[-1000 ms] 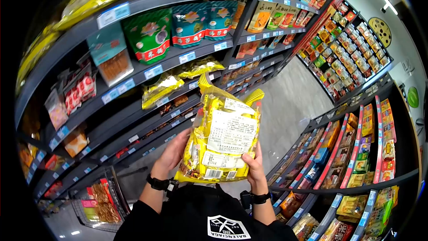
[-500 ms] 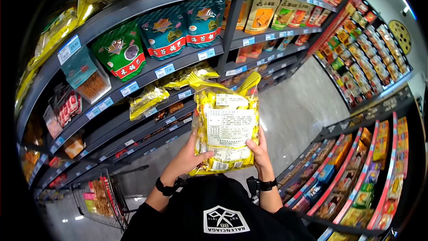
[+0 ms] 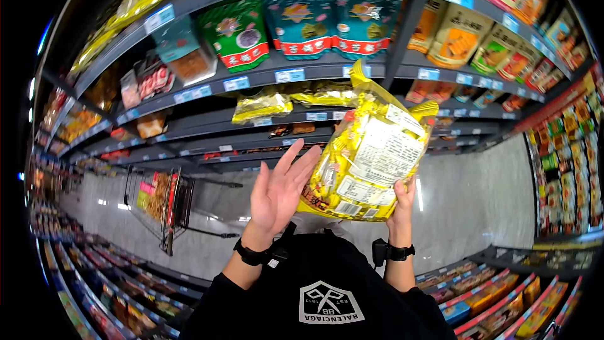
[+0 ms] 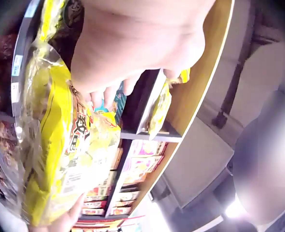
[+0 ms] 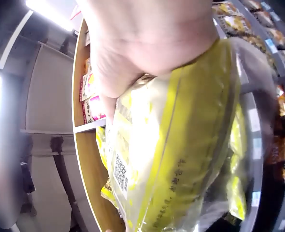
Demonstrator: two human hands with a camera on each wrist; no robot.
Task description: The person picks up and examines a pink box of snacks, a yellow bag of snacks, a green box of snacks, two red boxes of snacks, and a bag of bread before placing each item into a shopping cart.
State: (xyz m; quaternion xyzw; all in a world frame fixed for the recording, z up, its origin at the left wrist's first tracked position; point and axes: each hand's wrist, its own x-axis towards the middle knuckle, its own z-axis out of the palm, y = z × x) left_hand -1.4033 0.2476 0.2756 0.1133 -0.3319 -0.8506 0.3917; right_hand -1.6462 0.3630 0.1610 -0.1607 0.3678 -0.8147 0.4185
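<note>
Best to steady yellow bag [image 3: 358, 173], pinched at its lower side in right hand [image 3: 402, 204], by bringing left hand [image 3: 277, 196], spread just beside it, underneath

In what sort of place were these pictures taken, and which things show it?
Most likely a supermarket or similar shop, probably a snack aisle. Bright packets stand on long shelves, the shelf edges carry what look like price labels, and a shopping cart is nearby.
</note>
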